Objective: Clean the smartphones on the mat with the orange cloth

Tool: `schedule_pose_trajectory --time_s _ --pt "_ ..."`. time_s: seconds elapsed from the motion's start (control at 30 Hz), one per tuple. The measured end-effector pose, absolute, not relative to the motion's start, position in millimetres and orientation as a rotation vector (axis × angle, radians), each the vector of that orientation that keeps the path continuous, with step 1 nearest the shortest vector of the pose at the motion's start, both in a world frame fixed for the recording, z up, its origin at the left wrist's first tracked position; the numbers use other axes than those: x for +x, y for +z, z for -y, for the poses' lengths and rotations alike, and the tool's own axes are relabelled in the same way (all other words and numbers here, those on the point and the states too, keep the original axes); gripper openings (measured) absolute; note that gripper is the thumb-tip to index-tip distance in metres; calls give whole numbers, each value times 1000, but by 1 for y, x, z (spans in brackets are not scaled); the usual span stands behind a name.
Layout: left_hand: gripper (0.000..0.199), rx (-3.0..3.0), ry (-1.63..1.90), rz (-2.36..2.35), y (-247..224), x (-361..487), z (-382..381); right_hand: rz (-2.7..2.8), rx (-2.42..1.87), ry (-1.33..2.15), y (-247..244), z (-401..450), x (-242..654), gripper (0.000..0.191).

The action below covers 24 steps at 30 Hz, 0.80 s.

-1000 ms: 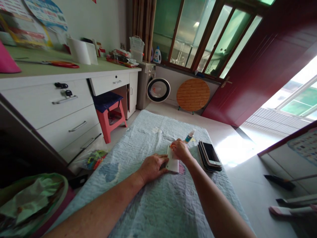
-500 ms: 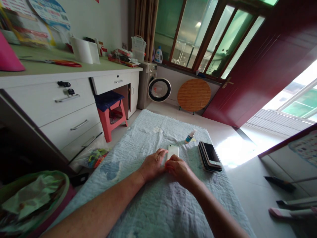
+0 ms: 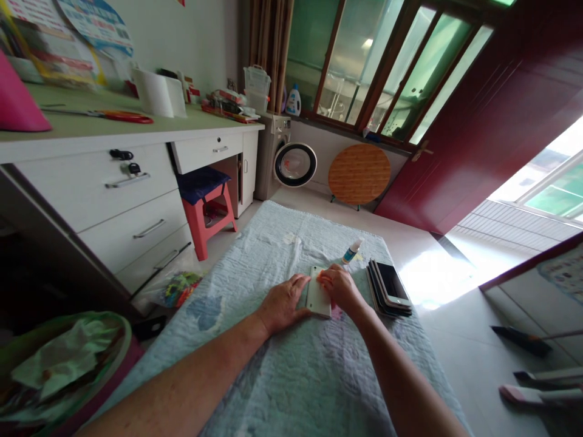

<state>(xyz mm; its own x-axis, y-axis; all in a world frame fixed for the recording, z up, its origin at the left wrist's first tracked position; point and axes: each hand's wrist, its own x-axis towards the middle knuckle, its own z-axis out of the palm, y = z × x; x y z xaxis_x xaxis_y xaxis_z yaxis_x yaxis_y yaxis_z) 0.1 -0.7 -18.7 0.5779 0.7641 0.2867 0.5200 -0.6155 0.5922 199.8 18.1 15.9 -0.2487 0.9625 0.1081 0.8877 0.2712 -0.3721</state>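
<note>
A white phone [image 3: 317, 298] lies back side up on the pale blue quilted cloth [image 3: 291, 376]. Along its left edge my left hand [image 3: 285, 303] grips it, fingertips near the upper end and thumb near the lower corner. My right hand [image 3: 340, 288] has its fingers closed over the upper right part of the phone. Pinched in them is a small orange piece [image 3: 320, 275], mostly hidden, pressed on the phone's back; its kind cannot be made out. Just beyond stands a small spray bottle [image 3: 352, 250]. Right of my right hand is a stack of phones [image 3: 390, 288].
At the left are a white desk [image 3: 104, 182] with scissors [image 3: 122, 116] on top, a red stool [image 3: 209, 209] and a waste bin [image 3: 122, 358]. A washing machine [image 3: 273, 158] with its door open and a round wooden tabletop [image 3: 359, 174] stand beyond the cloth.
My right hand has slid from the phone's lower end up toward its upper right, uncovering the lower part. My left hand stays at the left edge. The view has shifted slightly.
</note>
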Motion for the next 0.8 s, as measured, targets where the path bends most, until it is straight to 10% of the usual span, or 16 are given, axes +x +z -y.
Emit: schedule_pose_trajectory --time_s 0.8 --pt "93 2295 645 -1065 -16 3 1 2571 -1676 168 20 -57 183 25"
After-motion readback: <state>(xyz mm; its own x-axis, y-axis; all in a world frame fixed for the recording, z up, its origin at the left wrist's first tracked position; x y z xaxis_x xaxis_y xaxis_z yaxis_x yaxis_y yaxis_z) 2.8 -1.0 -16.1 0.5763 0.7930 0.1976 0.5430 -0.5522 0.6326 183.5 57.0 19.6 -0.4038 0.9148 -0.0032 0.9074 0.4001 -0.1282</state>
